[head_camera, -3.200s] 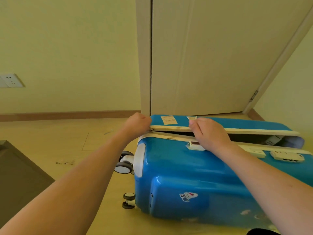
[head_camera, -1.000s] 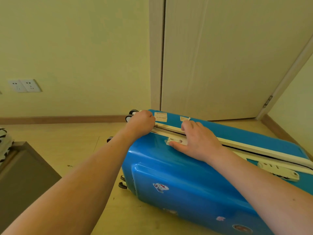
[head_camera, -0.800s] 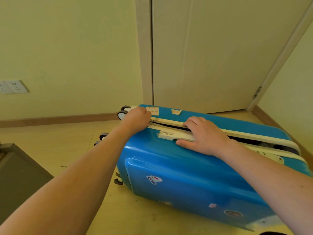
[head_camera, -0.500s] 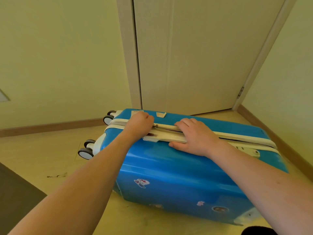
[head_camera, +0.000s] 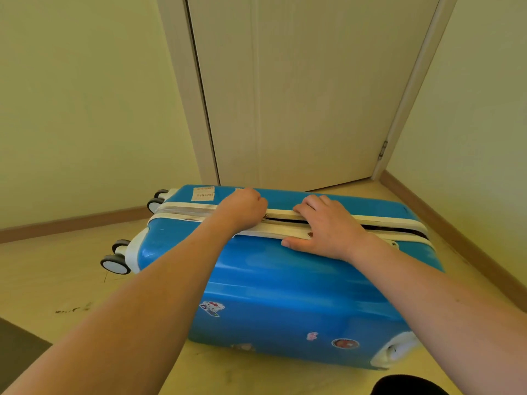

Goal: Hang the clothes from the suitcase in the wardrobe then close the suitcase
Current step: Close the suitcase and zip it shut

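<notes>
Zipping the suitcase, both hands on its top seam, case on its side on the floor before a door.
Left hand was fisted over the zip, fingers curled under and hidden; the pull itself could not be made out. Seam lay shut left of the fist, gaping dark to the right. Right hand lay flat across the gap, fingers straight, thumb spread on the near shell, pressing. Both forearms reached in from the lower frame. Wheels stuck out left; stickers too small to read.
</notes>
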{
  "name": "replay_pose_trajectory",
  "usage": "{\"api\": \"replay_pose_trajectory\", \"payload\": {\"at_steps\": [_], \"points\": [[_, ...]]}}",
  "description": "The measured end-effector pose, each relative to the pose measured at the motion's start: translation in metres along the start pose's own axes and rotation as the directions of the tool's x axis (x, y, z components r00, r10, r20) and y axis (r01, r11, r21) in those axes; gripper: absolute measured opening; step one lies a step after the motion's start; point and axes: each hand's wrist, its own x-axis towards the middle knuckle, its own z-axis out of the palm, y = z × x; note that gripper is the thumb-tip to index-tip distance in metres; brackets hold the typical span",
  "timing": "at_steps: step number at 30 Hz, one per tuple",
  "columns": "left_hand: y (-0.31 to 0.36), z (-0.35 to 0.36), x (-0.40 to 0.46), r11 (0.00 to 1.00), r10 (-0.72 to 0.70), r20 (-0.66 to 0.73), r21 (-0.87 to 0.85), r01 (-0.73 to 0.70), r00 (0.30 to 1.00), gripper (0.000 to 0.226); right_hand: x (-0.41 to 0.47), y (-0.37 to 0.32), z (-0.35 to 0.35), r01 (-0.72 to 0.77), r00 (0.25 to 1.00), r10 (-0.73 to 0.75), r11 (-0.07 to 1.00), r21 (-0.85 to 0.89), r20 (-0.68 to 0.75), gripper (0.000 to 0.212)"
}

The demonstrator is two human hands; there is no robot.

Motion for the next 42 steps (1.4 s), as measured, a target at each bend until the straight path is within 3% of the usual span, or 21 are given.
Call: {"api": "replay_pose_trajectory", "payload": {"at_steps": [6, 15, 17, 22, 25, 35, 42], "points": [[0.004, 0.005, 0.011, 0.995, -0.087, -0.065, -0.047, 0.084, 0.994, 0.031, -0.024, 0.038, -0.006, -0.042, 0.999, 0.043, 0.999, -0.009, 0.031, 0.102], [0.011, 0.018, 0.019, 0.99, -0.121, -0.174, -0.097, 0.105, 0.977, 0.031, -0.028, 0.063, -0.005, -0.029, 1.0, 0.029, 0.999, 0.024, 0.005, 0.102], [0.014, 0.02, 0.021, 0.99, -0.129, -0.182, -0.081, 0.116, 0.975, 0.03, -0.039, 0.08, -0.004, -0.084, 0.996, 0.084, 0.996, 0.027, 0.005, 0.102], [0.039, 0.028, 0.025, 0.995, -0.098, -0.066, -0.032, 0.096, 0.993, 0.029, -0.035, 0.089, 0.0, -0.134, 0.989, 0.134, 0.991, 0.007, -0.056, 0.089], [0.042, 0.03, 0.024, 0.997, -0.074, -0.08, -0.038, 0.072, 0.994, 0.031, -0.031, 0.09, 0.001, -0.12, 0.99, 0.121, 0.993, 0.015, -0.069, 0.086], [0.067, 0.047, 0.024, 0.997, 0.001, -0.031, -0.074, -0.003, 1.0, 0.031, -0.034, 0.09, 0.003, -0.115, 0.989, 0.119, 0.992, 0.047, -0.089, 0.094], [0.096, 0.069, 0.026, 0.996, 0.087, -0.028, 0.007, -0.087, 0.996, 0.029, -0.039, 0.09, 0.003, -0.072, 0.994, 0.084, 0.987, 0.147, -0.074, 0.094]]}}
